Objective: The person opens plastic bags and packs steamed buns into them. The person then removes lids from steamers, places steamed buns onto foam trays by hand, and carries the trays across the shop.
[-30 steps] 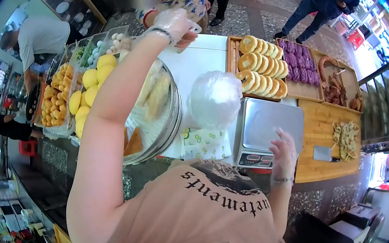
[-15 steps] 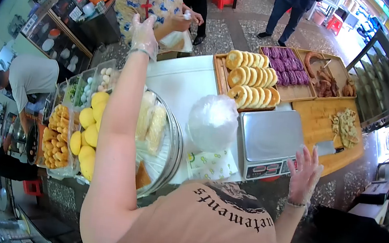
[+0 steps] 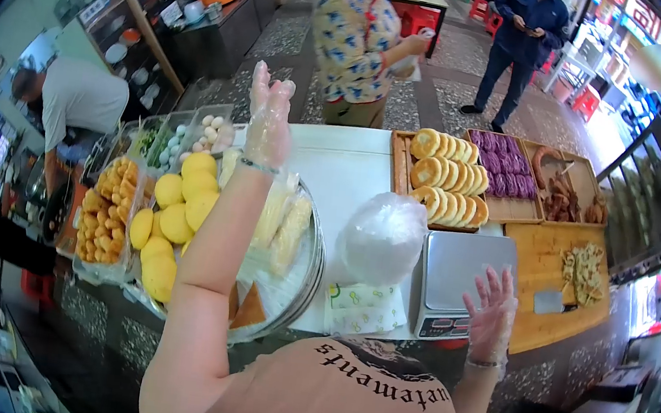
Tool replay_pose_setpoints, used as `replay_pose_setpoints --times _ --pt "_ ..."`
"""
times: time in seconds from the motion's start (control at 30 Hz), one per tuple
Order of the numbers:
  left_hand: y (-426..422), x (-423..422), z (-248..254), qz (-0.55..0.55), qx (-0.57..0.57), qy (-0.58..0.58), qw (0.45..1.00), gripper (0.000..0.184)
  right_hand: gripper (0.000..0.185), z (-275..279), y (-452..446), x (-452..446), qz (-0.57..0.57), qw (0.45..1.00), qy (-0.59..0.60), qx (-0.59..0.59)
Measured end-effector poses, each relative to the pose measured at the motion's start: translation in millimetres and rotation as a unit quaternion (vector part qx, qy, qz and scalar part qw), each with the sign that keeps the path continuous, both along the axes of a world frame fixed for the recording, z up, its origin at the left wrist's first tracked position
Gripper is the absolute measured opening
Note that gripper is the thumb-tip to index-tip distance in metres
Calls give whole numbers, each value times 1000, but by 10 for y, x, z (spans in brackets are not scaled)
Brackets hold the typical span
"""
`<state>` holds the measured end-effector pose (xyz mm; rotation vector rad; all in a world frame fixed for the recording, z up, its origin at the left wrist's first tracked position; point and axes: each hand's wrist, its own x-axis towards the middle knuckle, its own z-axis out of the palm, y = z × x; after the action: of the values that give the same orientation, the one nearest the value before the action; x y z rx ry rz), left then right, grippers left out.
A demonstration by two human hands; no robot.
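Observation:
My left hand (image 3: 270,122), in a clear plastic glove, is raised over the far left side of the counter with fingers stretched out and nothing in it. Under that arm stands a round metal tray (image 3: 298,302) with wrapped pale rolls (image 3: 291,235) and brown wedges (image 3: 250,307). My right hand (image 3: 490,317), gloved too, is spread open beside the steel scale (image 3: 466,277), palm up and holding nothing. Left of the scale sit a bulging clear plastic bag (image 3: 383,238) and green-patterned paper sheets (image 3: 367,308).
Left are yellow buns (image 3: 177,223), fried pieces (image 3: 105,216) and boxes of eggs (image 3: 209,132). Far right stand trays of round flat cakes (image 3: 450,176), purple rolls (image 3: 504,163) and meat (image 3: 564,200), near a cutting board (image 3: 526,330) with a cleaver (image 3: 550,301). A person (image 3: 358,45) stands across.
The view has shifted, and the person across now appears farther right. My left hand has drawn back from near that person. My right hand stays open by the scale.

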<state>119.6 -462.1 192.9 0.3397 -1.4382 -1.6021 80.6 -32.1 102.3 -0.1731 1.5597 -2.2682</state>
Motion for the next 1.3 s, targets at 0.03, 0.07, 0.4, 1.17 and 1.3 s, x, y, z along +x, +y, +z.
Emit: replay_pose_setpoints --times 0.03,0.07,0.4,1.17,1.3 --pt "125 157 16 -1 31 15 999 65 83 -12 -6 6 20 1000 3 -12" --pt "208 338 -91 11 37 18 999 65 83 -23 -6 12 33 999 6 -5" --pt "2084 2123 -1163 74 -157 -260 950 69 84 -90 -569 103 401 916 -23 14" --pt "793 8312 -2280 425 328 -232 811 39 48 -471 -4416 6135 806 592 18 -1" --pt "59 9170 -2416 410 296 -276 817 42 47 -493 -4994 6385 757 652 9 -28"
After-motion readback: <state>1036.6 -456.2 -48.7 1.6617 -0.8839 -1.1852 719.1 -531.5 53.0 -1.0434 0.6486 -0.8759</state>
